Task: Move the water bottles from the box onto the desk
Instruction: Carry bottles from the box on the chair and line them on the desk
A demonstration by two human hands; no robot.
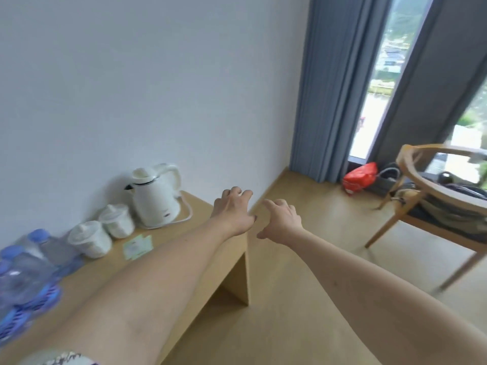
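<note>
Several clear water bottles [29, 270] with blue caps and blue labels stand together on the wooden desk [200, 262] at the far left, blurred. Both my arms reach forward over the desk's right end. My left hand [233, 210] hovers above the desk's far right corner with loosely curled fingers and holds nothing. My right hand [280, 219] hangs just past the desk's edge over the floor, fingers relaxed, also holding nothing. No box is in view.
A white electric kettle [155, 197] and two white lidded cups [104, 231] stand along the wall on the desk, with a small card [138, 246] in front. A wooden chair [437, 206] with dark items stands at right. A red bag [359, 177] lies by the curtain.
</note>
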